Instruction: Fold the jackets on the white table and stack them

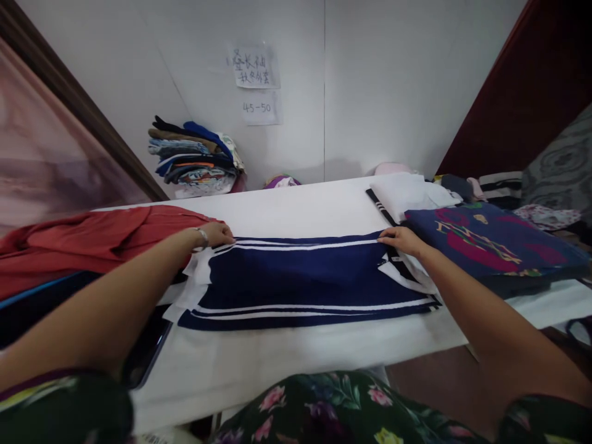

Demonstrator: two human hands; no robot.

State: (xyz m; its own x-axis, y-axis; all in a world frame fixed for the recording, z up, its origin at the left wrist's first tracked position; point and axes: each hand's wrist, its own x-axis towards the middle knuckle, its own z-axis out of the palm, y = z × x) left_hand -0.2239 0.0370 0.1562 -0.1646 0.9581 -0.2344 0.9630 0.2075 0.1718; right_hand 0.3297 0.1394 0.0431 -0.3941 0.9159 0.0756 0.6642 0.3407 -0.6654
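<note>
A pale wall (379,92) stands behind a long table (296,213) covered in white. Across the middle of the table lies a navy garment (296,277), flat and in a long strip, with white stripes along both long edges. It looks light, soft and limp, more likely to crease or let its layers slip apart than to break, so it should handle best when held at both ends of one long edge, with every layer caught. To its left is a heap of red cloth (115,231); to its right, a dark blue patterned bundle (490,240) that looks thicker and heavier. A stack of folded clothes (197,157) sits at the back left. The left hand (217,234), fingers curled, appears to pinch the garment's far left corner; the right hand (401,239) pinches the far edge at the other end between thumb and fingers, beside what looks like a white collar (403,275)
</note>
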